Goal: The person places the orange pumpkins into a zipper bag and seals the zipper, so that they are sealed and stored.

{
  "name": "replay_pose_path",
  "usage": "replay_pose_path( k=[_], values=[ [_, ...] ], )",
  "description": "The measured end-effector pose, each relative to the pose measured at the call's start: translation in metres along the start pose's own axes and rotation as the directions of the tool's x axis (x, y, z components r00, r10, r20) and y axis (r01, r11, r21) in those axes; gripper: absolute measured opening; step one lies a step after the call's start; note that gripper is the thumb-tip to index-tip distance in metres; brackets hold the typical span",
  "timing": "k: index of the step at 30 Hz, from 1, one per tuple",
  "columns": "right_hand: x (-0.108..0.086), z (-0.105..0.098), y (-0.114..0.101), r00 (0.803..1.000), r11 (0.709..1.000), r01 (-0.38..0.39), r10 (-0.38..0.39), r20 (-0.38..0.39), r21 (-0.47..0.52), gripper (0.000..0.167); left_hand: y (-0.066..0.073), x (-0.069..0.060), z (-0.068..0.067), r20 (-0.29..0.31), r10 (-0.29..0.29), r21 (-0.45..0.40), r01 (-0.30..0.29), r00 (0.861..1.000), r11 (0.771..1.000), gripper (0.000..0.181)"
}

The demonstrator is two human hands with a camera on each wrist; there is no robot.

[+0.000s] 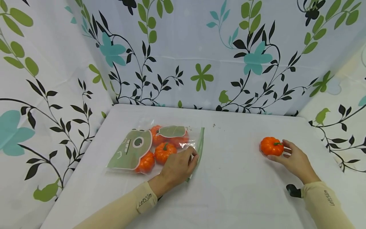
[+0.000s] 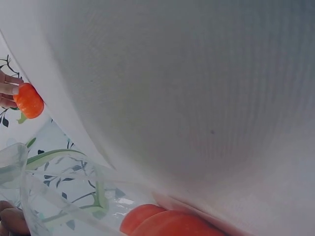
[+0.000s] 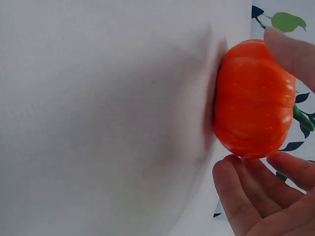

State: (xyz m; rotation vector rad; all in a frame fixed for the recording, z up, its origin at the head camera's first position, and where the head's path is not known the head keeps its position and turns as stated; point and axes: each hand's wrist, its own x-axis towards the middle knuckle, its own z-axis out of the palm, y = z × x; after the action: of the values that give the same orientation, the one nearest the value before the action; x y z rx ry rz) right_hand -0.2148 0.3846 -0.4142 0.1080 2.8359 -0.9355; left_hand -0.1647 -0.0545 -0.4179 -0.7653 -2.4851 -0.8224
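Note:
A clear zip bag [image 1: 197, 136] with a green cartoon face and a green top strip lies on the left of the table. Several small orange toy pumpkins [image 1: 165, 152] are inside it. At its mouth, my left hand [image 1: 178, 165] pinches the bag's edge; in the left wrist view the mouth gapes. Away to the right, another toy pumpkin [image 1: 271, 146] with a green stem sits on the table. My right hand [image 1: 295, 160] holds it between thumb and fingers. The right wrist view shows the thumb over one side of this pumpkin [image 3: 253, 103] and fingertips against the other.
A white cloth covers the table [image 1: 228, 190]. Behind it hangs a curtain [image 1: 177, 47] printed with leaves and flowers, which also runs along both sides. A dark rounded piece [image 1: 293, 190] shows beside the right sleeve cuff.

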Motion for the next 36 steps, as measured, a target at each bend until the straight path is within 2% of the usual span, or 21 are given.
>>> replay_pose_path(
  k=[7, 13, 17, 22, 29, 33, 36],
  values=[
    [-0.002, 0.006, 0.002, 0.998, 0.999, 0.028, -0.027, -0.055, 0.018, 0.099, 0.001, -0.001, -0.001, 0.026, -0.021, -0.010, 0.021, 0.999, 1.000, 0.005],
    [-0.006, 0.009, -0.016, 0.998, 0.997, 0.058, -0.060, 0.024, 0.050, 0.097, 0.001, -0.001, -0.001, 0.025, -0.018, -0.002, 0.018, 1.000, 1.000, 0.005],
    [-0.010, 0.014, -0.036, 0.990, 0.989, 0.117, -0.123, 0.066, 0.095, 0.089, 0.001, 0.000, -0.001, 0.015, -0.010, 0.005, 0.010, 1.000, 1.000, 0.005],
    [-0.015, 0.026, -0.062, 0.972, 0.961, 0.178, -0.205, 0.114, 0.212, 0.078, 0.001, 0.000, -0.001, 0.011, -0.008, 0.005, 0.008, 1.000, 1.000, 0.006],
    [-0.018, 0.042, -0.102, 0.940, 0.897, 0.150, -0.260, 0.222, 0.417, 0.071, 0.002, 0.001, -0.002, 0.018, -0.015, -0.004, 0.015, 1.000, 1.000, 0.006],
    [-0.016, 0.055, -0.123, 0.920, 0.871, 0.149, -0.295, 0.258, 0.467, 0.068, 0.003, 0.001, -0.004, 0.017, -0.016, -0.005, 0.016, 1.000, 1.000, 0.007],
    [-0.013, 0.069, -0.136, 0.909, 0.866, 0.155, -0.314, 0.275, 0.475, 0.067, 0.003, 0.002, -0.005, 0.011, -0.014, -0.006, 0.014, 1.000, 1.000, 0.008]
  ],
)
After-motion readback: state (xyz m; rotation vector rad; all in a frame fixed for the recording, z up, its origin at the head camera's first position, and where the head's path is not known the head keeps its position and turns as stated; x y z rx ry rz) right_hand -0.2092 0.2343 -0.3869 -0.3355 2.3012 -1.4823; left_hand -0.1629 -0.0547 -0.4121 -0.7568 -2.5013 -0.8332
